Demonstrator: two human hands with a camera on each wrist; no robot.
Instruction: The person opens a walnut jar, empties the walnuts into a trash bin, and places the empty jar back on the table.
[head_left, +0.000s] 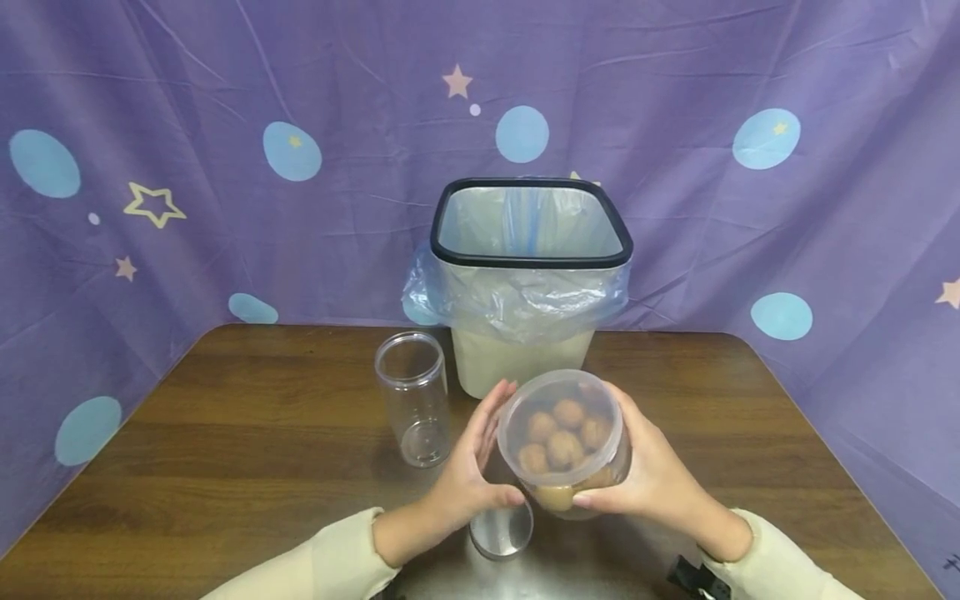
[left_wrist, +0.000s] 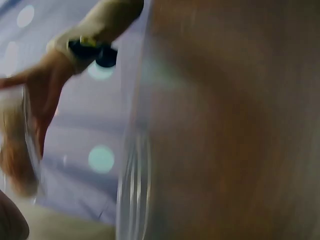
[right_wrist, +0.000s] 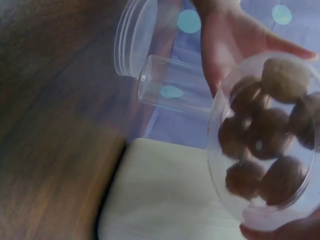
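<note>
My right hand (head_left: 660, 475) grips a clear plastic jar (head_left: 558, 437) from its right side, thumb at the front. Several brown walnuts (right_wrist: 270, 132) fill the jar, seen through its translucent lid (head_left: 517, 479) in the head view. On the jar's other side, my left hand (head_left: 465, 479) stands with fingers extended and thumb apart; whether it touches the jar I cannot tell. In the left wrist view the jar (left_wrist: 20, 155) is at the left edge, partly cut off. A round clear lid (head_left: 502, 531) lies on the table below the hands.
An open, tall clear jar (head_left: 420, 408) stands left of the hands. Behind them is a cream bin (head_left: 495, 362) with a black rim and a blue plastic liner. A purple patterned curtain (head_left: 360, 217) hangs behind the wooden table (head_left: 247, 433).
</note>
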